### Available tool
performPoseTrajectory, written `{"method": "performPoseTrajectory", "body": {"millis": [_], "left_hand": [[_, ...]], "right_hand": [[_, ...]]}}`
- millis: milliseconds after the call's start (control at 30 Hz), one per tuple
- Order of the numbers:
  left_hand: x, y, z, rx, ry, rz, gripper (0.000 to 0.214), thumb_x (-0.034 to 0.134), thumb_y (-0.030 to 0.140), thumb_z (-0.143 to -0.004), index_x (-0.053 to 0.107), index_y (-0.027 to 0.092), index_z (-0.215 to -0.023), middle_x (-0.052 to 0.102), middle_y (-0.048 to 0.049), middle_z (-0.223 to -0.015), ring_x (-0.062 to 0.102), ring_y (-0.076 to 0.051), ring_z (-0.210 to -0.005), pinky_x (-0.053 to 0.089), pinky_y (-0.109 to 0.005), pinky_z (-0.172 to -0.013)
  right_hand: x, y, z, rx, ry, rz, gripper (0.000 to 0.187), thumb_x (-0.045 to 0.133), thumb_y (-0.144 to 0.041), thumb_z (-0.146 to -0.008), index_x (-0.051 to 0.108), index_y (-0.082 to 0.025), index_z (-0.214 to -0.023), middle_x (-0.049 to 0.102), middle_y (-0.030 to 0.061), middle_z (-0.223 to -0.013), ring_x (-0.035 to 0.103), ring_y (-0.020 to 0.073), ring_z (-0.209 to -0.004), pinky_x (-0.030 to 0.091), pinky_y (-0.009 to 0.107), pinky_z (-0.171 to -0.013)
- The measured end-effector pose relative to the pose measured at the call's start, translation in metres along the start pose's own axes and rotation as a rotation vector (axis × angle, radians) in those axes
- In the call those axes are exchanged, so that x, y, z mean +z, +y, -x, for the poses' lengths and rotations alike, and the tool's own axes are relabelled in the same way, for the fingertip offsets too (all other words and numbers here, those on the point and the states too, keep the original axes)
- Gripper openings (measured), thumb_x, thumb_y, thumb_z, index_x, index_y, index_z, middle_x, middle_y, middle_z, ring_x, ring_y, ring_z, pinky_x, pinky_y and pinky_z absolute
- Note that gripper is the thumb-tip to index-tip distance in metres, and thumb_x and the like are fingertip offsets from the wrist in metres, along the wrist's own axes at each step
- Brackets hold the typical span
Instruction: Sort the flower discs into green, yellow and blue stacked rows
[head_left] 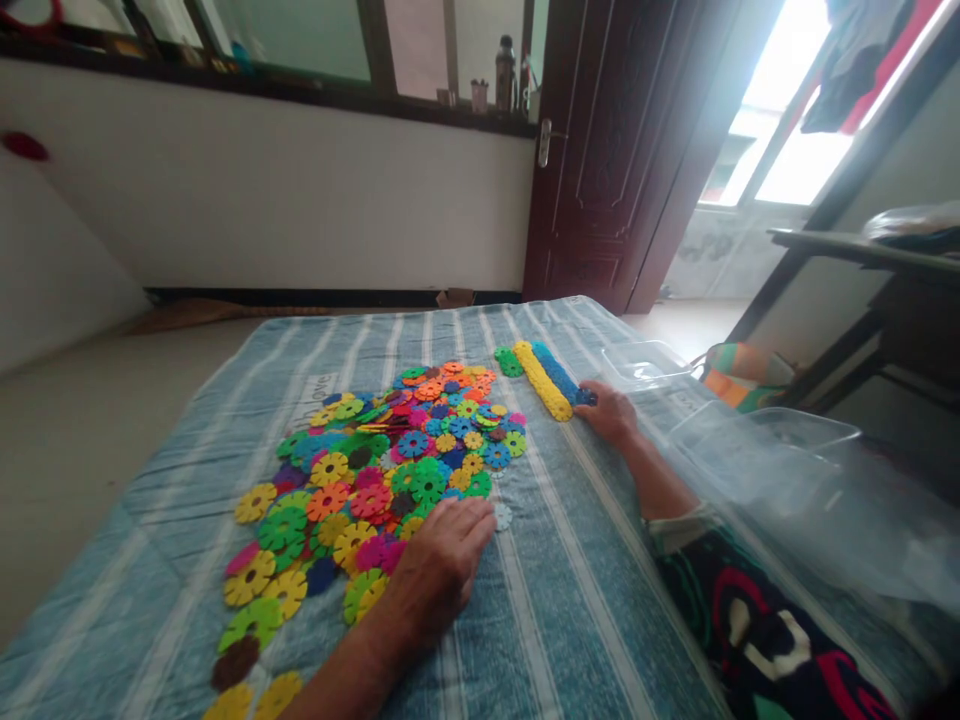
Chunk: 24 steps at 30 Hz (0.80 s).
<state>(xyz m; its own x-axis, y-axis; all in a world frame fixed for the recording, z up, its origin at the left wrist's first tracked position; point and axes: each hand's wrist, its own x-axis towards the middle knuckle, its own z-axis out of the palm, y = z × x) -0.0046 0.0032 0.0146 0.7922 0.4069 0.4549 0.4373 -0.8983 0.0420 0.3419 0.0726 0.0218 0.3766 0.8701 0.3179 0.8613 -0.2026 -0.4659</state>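
Observation:
My left hand (441,560) lies palm down at the near right side of a large spread of coloured plastic snowflake discs (375,470), its fingers flat on them. A single white disc (502,516) lies just beyond its fingertips. My right hand (609,414) rests on the quilt, with its fingertips at the end of a stack of blue discs (556,372). A stack of yellow discs (541,380) lies alongside the blue one, touching it. A small group of green discs (509,362) sits past their far ends.
Everything lies on a bed with a blue striped quilt (592,640). Transparent plastic boxes (780,480) stand to the right, near my right arm. Beyond the bed are a dark wooden door (600,170), a dark table (862,250) and a tiled floor (90,450).

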Motion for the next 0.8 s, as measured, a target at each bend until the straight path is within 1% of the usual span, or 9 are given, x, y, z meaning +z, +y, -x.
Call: {"method": "performPoseTrajectory", "body": {"millis": [100,167,333,467,667,800], "left_hand": [[0.000,0.000,-0.001,0.007,0.019,-0.006,0.035,0.050,0.001,-0.085,0.064,0.015,-0.114,0.071,-0.0106,-0.117,0.064,-0.023,-0.111,0.053,-0.043,-0.098],[0.000,0.000,-0.002,0.011,0.033,-0.009,0.035,0.050,0.001,-0.084,0.064,0.015,-0.112,0.071,-0.0106,-0.115,0.065,-0.023,-0.109,0.054,-0.043,-0.096],[-0.002,0.001,-0.004,0.020,0.044,-0.010,0.037,0.047,-0.002,-0.082,0.065,0.015,-0.110,0.072,-0.0106,-0.113,0.067,-0.023,-0.107,0.055,-0.044,-0.094],[-0.003,0.002,-0.005,0.016,0.041,-0.012,0.036,0.047,-0.001,-0.083,0.065,0.015,-0.110,0.073,-0.0108,-0.112,0.067,-0.023,-0.107,0.056,-0.043,-0.094],[-0.003,0.002,-0.005,0.015,0.036,-0.008,0.036,0.046,-0.001,-0.083,0.065,0.015,-0.110,0.072,-0.0112,-0.112,0.067,-0.023,-0.107,0.056,-0.044,-0.094],[-0.003,0.002,-0.005,0.010,0.031,-0.007,0.035,0.046,0.000,-0.084,0.065,0.014,-0.110,0.072,-0.0117,-0.113,0.067,-0.024,-0.107,0.056,-0.047,-0.094]], "right_hand": [[0.002,0.006,-0.003,-0.038,-0.011,-0.099,0.056,0.078,-0.020,-0.067,0.066,-0.022,-0.122,0.072,0.0053,-0.107,0.068,0.0218,-0.093,0.053,0.035,-0.086],[0.002,0.010,-0.005,-0.042,-0.016,-0.159,0.060,0.077,-0.014,-0.063,0.066,-0.021,-0.122,0.072,0.0048,-0.106,0.068,0.0203,-0.089,0.053,0.034,-0.086],[0.003,0.021,-0.007,-0.035,0.009,-0.196,0.052,0.071,-0.010,-0.063,0.069,-0.022,-0.114,0.073,0.0018,-0.098,0.068,0.0178,-0.083,0.055,0.033,-0.084],[0.007,0.021,-0.007,-0.052,0.028,-0.194,0.048,0.068,-0.009,-0.063,0.070,-0.023,-0.109,0.073,0.0008,-0.098,0.068,0.0185,-0.086,0.054,0.034,-0.085],[0.012,0.016,-0.006,-0.068,0.036,-0.202,0.051,0.066,-0.007,-0.063,0.069,-0.023,-0.111,0.074,0.0016,-0.103,0.069,0.0193,-0.090,0.054,0.035,-0.088],[0.010,0.016,-0.005,-0.062,0.037,-0.218,0.050,0.066,-0.007,-0.065,0.069,-0.020,-0.112,0.074,0.0040,-0.105,0.069,0.0198,-0.090,0.054,0.037,-0.089]]}}
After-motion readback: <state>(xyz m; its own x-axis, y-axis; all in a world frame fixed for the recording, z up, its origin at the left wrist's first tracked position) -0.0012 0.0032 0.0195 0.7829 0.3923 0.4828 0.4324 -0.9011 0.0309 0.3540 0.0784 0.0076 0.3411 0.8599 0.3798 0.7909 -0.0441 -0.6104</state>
